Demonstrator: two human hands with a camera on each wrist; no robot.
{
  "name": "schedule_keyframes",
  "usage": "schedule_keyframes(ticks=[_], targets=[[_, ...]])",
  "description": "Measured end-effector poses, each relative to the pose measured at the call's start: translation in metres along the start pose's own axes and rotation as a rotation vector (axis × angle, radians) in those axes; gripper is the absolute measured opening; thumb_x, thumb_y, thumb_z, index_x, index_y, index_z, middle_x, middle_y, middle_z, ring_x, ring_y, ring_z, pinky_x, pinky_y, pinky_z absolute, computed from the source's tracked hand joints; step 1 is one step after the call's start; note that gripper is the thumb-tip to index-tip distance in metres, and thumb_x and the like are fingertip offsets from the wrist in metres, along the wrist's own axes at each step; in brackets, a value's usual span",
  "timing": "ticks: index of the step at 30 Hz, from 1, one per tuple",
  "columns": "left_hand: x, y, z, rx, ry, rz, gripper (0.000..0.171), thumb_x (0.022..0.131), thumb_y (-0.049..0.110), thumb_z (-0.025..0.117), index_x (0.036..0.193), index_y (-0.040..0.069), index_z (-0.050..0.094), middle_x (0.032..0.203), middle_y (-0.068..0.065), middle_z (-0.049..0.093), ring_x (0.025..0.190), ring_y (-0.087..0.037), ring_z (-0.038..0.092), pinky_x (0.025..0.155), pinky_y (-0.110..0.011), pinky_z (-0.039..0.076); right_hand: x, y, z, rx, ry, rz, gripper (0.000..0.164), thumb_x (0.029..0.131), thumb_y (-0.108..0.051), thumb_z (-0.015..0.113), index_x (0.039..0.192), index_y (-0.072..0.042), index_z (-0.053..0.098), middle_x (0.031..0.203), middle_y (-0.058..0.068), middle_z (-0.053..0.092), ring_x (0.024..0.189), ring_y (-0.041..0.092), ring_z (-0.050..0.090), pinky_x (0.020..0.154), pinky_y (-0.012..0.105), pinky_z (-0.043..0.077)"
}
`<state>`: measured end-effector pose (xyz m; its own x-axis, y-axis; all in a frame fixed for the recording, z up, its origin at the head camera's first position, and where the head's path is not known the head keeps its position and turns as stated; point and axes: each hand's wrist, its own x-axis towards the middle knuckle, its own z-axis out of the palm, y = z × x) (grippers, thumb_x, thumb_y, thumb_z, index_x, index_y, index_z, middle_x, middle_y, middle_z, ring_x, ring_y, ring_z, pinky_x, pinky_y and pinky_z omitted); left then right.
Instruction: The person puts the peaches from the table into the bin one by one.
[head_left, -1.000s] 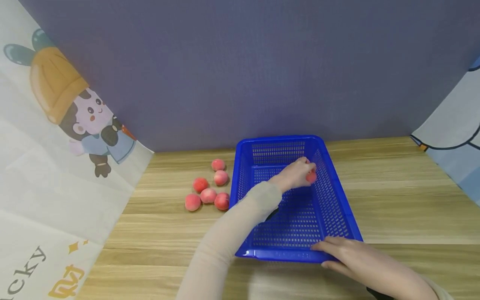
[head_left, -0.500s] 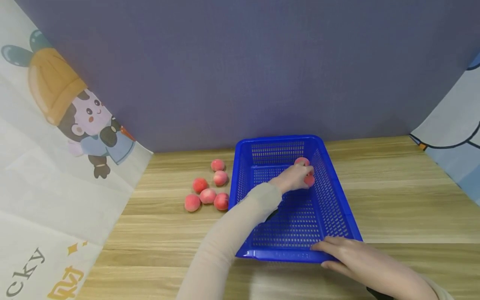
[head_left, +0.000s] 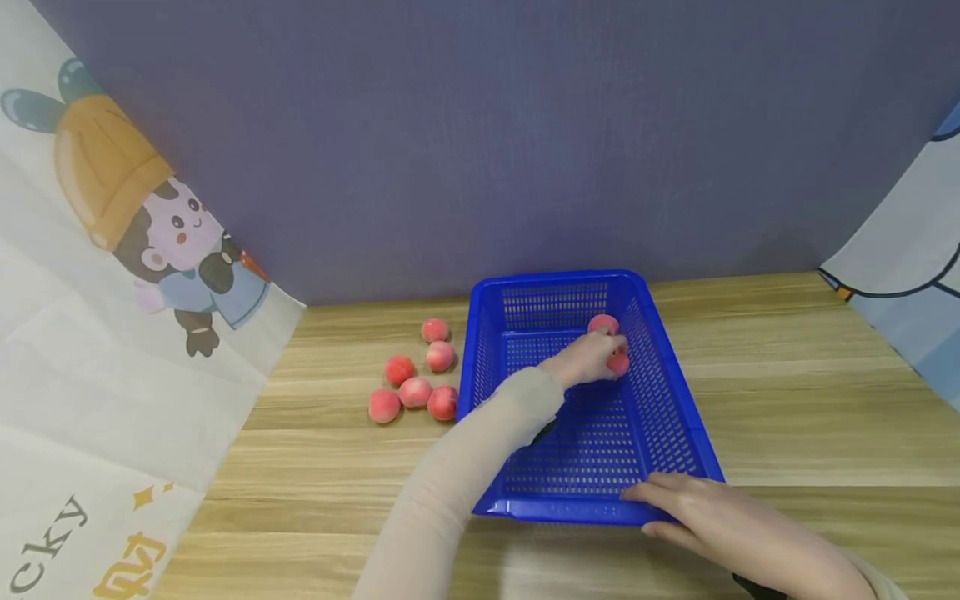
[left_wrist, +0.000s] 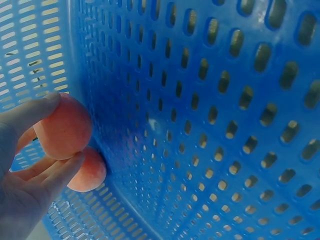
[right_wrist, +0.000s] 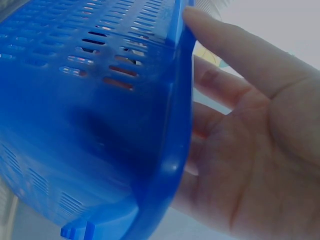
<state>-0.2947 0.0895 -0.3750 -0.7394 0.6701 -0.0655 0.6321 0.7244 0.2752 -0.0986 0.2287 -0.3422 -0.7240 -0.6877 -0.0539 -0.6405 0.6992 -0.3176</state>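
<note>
A blue plastic basket (head_left: 510, 508) with slotted walls stands on the table. Inside it, my left hand (head_left: 588, 354) pinches a peach (left_wrist: 65, 127) between thumb and fingertips, near the basket's right wall. A second peach (head_left: 603, 323) lies just beyond those fingers, on the basket floor; in the left wrist view this other peach (left_wrist: 90, 172) is partly hidden by them. My right hand (head_left: 701, 508) grips the rim at the near right corner, fingers over the edge and thumb outside. The right wrist view shows that hand (right_wrist: 250, 135) around the rim (right_wrist: 175, 140).
Several loose peaches (head_left: 415, 392) lie on the wooden table (head_left: 300, 483) left of the basket, one close against its side. A dark grey-blue panel (head_left: 480, 150) rises behind the basket. Printed cloth (head_left: 112, 400) hangs at the left, with more at the right.
My left hand has shifted slightly nearer with its peach, and the farther peach in the basket now shows more. The right hand stays on the rim.
</note>
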Motion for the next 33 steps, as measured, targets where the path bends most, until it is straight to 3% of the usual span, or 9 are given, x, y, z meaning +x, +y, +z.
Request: schedule_keyframes(ticks=[11,23,31,33], targets=[[-0.0006,-0.001,0.0028,0.001,0.004,0.028,0.039,0.077,0.02,0.068,0.112,0.013,0.055,0.119,-0.009,0.048,0.079,-0.006,0.053,0.065,-0.011,0.04,-0.0001,-0.0008,0.0002,0.015,-0.007,0.016,0.033,0.087,-0.039,0.049,0.108,-0.017,0.059,0.104,0.007,0.061,0.095,0.032,0.058,0.074,0.046,0.047],[-0.0012,-0.0014,0.0022,0.005,0.015,0.037,0.039,0.076,0.02,0.069,0.112,0.013,0.055,0.117,-0.009,0.048,0.081,-0.007,0.054,0.066,-0.011,0.041,-0.0007,-0.0005,-0.0002,0.03,-0.031,0.031,0.034,0.087,-0.04,0.048,0.109,-0.016,0.059,0.106,0.011,0.061,0.096,0.035,0.056,0.075,0.048,0.046],[0.0009,0.0013,-0.0015,-0.001,0.013,0.022,0.043,0.075,0.02,0.069,0.115,0.014,0.055,0.121,-0.01,0.047,0.086,-0.009,0.053,0.07,-0.015,0.041,-0.0002,-0.0006,-0.0009,0.02,-0.017,0.021,0.032,0.086,-0.038,0.05,0.108,-0.015,0.059,0.104,0.011,0.061,0.094,0.034,0.057,0.073,0.047,0.047],[0.0013,0.0032,-0.003,0.002,0.002,0.018,0.043,0.075,0.019,0.069,0.116,0.015,0.055,0.124,-0.01,0.047,0.094,-0.01,0.053,0.075,-0.016,0.041,-0.0005,-0.0005,-0.001,0.017,-0.01,0.011,0.032,0.086,-0.037,0.051,0.108,-0.015,0.059,0.104,0.011,0.061,0.094,0.035,0.057,0.073,0.048,0.047]])
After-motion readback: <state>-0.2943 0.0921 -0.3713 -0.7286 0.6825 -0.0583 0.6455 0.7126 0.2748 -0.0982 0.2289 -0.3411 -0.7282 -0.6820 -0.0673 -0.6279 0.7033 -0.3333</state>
